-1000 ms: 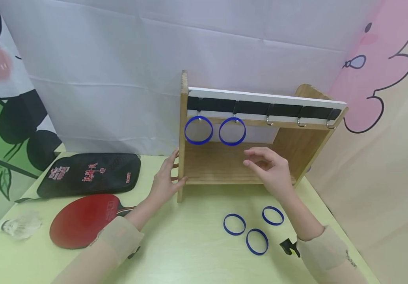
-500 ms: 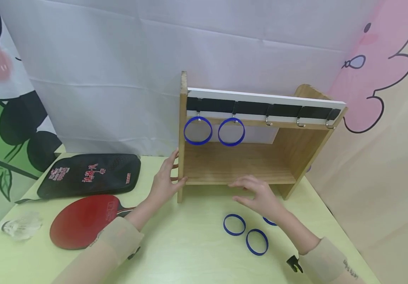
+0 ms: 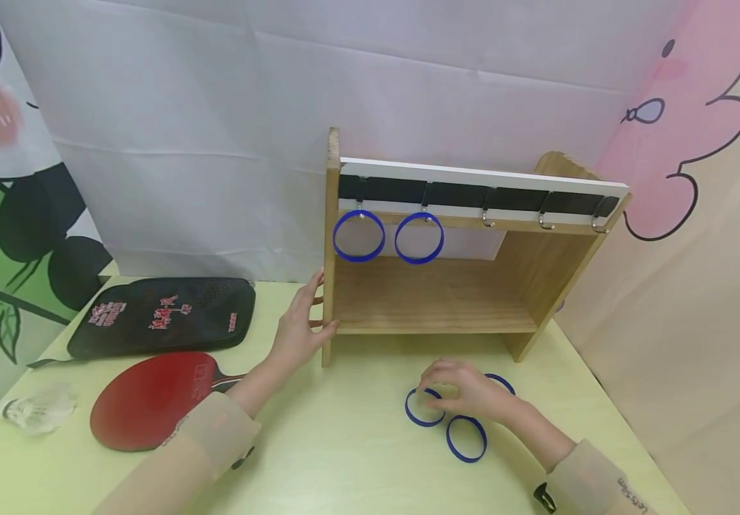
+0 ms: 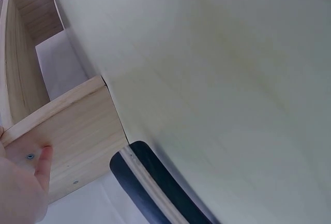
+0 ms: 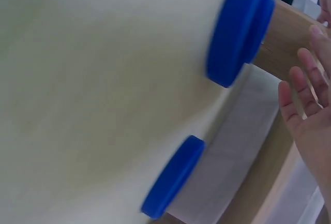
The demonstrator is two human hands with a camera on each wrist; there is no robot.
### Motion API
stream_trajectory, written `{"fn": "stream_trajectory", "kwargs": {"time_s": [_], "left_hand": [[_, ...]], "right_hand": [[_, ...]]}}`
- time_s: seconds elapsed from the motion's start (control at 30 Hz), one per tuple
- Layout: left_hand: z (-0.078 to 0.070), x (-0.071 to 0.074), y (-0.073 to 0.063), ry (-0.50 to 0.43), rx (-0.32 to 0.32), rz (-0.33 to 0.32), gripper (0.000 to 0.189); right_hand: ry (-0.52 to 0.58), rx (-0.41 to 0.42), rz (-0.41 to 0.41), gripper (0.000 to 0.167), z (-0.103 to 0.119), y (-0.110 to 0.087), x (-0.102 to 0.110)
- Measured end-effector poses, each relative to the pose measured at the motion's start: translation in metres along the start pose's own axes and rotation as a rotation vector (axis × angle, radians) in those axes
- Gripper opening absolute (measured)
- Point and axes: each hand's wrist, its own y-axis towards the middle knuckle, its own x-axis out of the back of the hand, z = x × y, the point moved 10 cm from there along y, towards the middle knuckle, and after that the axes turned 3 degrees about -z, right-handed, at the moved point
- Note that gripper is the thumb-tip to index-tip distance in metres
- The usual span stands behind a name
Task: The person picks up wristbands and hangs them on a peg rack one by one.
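Observation:
My left hand (image 3: 297, 325) holds the left side panel of a wooden shelf (image 3: 434, 295), thumb at its front edge and fingers along the outer face. In the left wrist view, one finger (image 4: 44, 164) lies straight against that panel. My right hand (image 3: 462, 390) hovers over a blue ring (image 3: 416, 420) on the table, fingers loosely bent and apart from the thumb. Beside it lie a second blue ring (image 3: 467, 461) and a third (image 3: 503, 379), partly hidden by the hand. Two more blue rings, left (image 3: 359, 260) and right (image 3: 420, 262), hang from the shelf's first two hooks.
Three bare hooks, one being the middle hook (image 3: 487, 220), line the shelf's white rail. A red table tennis bat (image 3: 151, 404), a black bat case (image 3: 166, 315) and a shuttlecock (image 3: 38, 411) lie to the left on the pale table (image 3: 331, 458). A white cloth (image 3: 215, 143) hangs behind.
My right hand has come down from in front of the shelf to the rings on the table. My left hand stays on the side panel.

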Motion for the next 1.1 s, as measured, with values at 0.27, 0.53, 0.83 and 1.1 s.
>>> {"fn": "stream_trajectory", "kwargs": {"time_s": [0.27,0.53,0.83,1.1], "left_hand": [[-0.002,0.0,-0.001,-0.011,0.0,0.009,0.095],[-0.003,0.002,-0.001,-0.017,0.008,0.007,0.096],[-0.001,0.002,-0.002,-0.016,0.016,0.009,0.098],[-0.001,0.001,-0.001,-0.019,0.01,0.004,0.098]], "right_hand": [[0.006,-0.033,0.117,0.01,-0.008,-0.013,-0.021],[0.011,-0.114,0.242,0.013,-0.019,-0.017,-0.04],[-0.006,-0.083,0.291,0.009,-0.017,-0.014,-0.044],[0.014,-0.117,0.315,0.006,-0.014,-0.013,-0.041]]}}
